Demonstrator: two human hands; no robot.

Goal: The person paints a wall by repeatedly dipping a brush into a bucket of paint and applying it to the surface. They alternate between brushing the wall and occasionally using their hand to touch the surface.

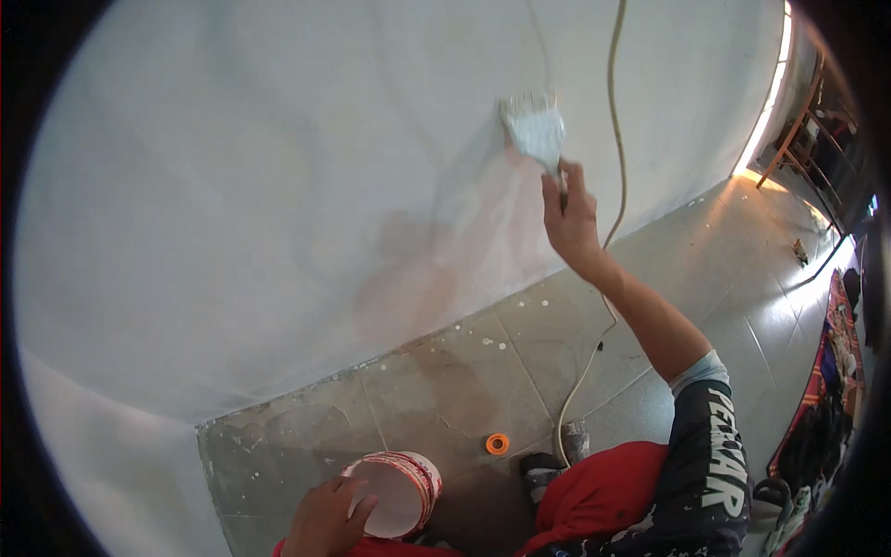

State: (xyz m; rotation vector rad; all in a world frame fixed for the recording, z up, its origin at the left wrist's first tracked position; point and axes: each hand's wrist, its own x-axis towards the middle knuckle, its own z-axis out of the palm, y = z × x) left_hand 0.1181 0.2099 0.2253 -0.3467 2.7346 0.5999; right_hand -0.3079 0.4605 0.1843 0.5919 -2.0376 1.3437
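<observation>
While a broad white wall [316, 167] rises beyond a grey tiled floor [520, 362], a round white bucket with red markings [428, 480] is at the left hand [325, 515], whose grip I cannot tell. Clamped in the right hand [575, 227], a flat white-coated paintbrush [538, 135] points upward at the wall. An orange ring [488, 445] lies on the floor.

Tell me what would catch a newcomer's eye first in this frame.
Probably the wide, white-coated paintbrush in the right hand, bristles up at the pale wall. Next, the round white bucket with red markings, low in view, the left hand at its rim, and the small orange ring on the grey tiled floor.
</observation>
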